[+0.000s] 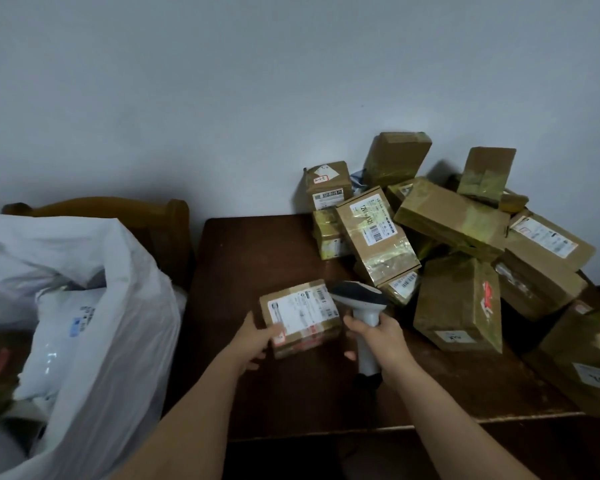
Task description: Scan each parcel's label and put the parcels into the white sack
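Note:
A small cardboard parcel (pixel 300 315) with a white label facing up is held over the dark wooden table (pixel 257 258). My left hand (pixel 255 341) grips its left end, thumb on top. My right hand (pixel 378 337) grips the handle of a white barcode scanner (pixel 359 299), whose dark head points at the parcel's label from the right. The white sack (pixel 118 306) stands open at the left with white mailer bags inside.
Several taped cardboard parcels (pixel 454 237) are heaped on the table's right half against the grey wall. A wooden chair back (pixel 167 216) rises behind the sack. The table's front edge (pixel 395 427) runs below my arms.

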